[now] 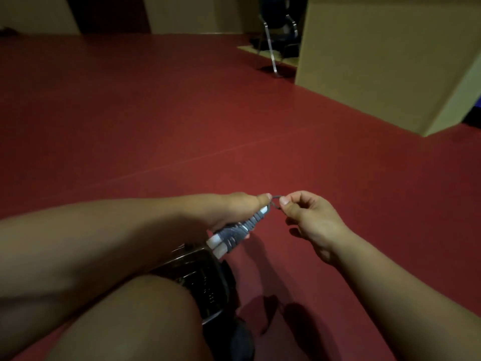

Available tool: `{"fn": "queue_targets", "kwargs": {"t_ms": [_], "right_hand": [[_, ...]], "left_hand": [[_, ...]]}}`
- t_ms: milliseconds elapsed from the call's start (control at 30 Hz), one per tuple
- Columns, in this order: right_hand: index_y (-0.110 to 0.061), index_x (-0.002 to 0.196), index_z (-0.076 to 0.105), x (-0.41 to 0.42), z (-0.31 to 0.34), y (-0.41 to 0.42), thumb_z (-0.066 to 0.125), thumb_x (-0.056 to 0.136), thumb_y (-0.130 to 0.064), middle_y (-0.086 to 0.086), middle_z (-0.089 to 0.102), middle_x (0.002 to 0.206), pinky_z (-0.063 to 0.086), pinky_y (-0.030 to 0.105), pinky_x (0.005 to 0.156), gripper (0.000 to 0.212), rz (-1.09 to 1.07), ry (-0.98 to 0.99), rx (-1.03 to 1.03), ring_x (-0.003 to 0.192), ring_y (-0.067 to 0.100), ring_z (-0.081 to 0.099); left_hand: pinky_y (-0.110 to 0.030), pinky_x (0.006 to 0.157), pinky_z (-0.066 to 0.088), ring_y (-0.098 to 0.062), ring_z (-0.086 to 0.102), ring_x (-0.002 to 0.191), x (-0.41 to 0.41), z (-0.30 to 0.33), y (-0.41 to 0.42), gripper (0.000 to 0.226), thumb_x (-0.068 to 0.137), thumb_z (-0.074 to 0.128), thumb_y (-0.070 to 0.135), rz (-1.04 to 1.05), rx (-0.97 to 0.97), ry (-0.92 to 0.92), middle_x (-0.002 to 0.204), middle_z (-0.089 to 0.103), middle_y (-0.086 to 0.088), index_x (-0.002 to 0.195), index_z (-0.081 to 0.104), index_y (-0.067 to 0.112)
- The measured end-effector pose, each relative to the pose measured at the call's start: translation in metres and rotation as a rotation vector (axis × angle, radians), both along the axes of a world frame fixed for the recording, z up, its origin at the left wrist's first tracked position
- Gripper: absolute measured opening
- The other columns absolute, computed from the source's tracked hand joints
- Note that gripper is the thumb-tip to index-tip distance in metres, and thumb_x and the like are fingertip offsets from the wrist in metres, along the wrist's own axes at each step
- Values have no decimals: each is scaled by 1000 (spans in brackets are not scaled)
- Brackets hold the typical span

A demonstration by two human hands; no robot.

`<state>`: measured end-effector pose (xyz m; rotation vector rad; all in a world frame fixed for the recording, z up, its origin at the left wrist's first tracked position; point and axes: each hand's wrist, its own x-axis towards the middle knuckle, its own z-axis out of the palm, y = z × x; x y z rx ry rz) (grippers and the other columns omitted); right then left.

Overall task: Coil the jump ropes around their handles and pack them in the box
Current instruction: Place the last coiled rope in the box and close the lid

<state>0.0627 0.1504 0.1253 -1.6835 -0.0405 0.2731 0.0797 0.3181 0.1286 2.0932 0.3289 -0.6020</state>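
rope end [275, 201] pinched in right hand [308, 220], wrapped handles [240, 231] in left hand [234, 212]

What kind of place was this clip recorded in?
Probably an indoor activity or sports room: a wide red floor with a seam line, a large cardboard box standing on it, and a metal-legged chair by the far wall.
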Motion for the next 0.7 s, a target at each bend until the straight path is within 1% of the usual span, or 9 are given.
{"fn": "queue_targets", "kwargs": {"t_ms": [133,233,267,367,433,533,567,667,700], "right_hand": [[-15,78,64,0,-46,55,66,91,-15,1,46,64,37,23,53,13,128,34,-51,63,17,43],[-15,80,68,-2,-82,91,64,92,-12,4,47,65,35,20,50,12,241,81,-101,62,16,42],[-16,81,69,-3,-92,101,63,92,-11,3,49,63,36,18,48,14,265,106,-105,59,15,43],[-14,84,69,-12,-120,131,60,94,-10,-4,57,58,41,16,44,14,281,212,-93,48,5,48],[-12,88,71,-21,-138,148,60,94,-11,-3,62,63,44,18,46,12,282,282,-66,50,5,53],[-12,86,71,-35,-168,169,59,94,-15,0,64,69,45,24,53,15,265,352,-54,58,10,54],[-13,85,71,-39,-177,175,58,95,-16,0,65,71,45,25,55,16,243,363,-62,59,10,55],[-14,87,70,-36,-198,183,57,95,-18,2,68,75,47,23,57,16,164,375,-130,60,9,57],[-14,88,70,-32,-202,184,56,95,-17,2,67,74,47,21,55,16,139,368,-158,58,9,57]], "left_hand": [[-40,79,53,-30,65,80,-28,-62,59,67,86,48,71,218,-102,-25,90,67,-15,97,70,8],[-34,65,53,-26,62,58,-60,-108,82,52,91,52,60,506,-305,40,69,65,-12,80,66,11],[-32,63,52,-25,62,56,-70,-120,88,52,93,50,57,578,-352,67,66,66,-11,78,67,10],[-35,71,55,-25,67,65,-92,-154,111,54,95,48,56,770,-460,44,75,73,-11,89,74,9],[-34,74,56,-22,70,69,-105,-171,123,55,96,47,57,851,-512,53,80,75,-9,97,75,9],[-45,89,56,-28,73,90,-118,-193,132,57,88,54,59,935,-541,128,98,76,-9,110,72,11],[-44,86,56,-29,73,87,-120,-198,133,51,91,53,53,985,-578,158,96,76,-12,108,72,9],[-30,60,52,-23,68,57,-120,-211,129,43,98,42,28,1027,-735,217,68,71,-12,77,73,6],[-27,56,50,-20,68,55,-119,-214,126,38,97,43,24,1019,-742,204,66,71,-9,77,71,8]]}}
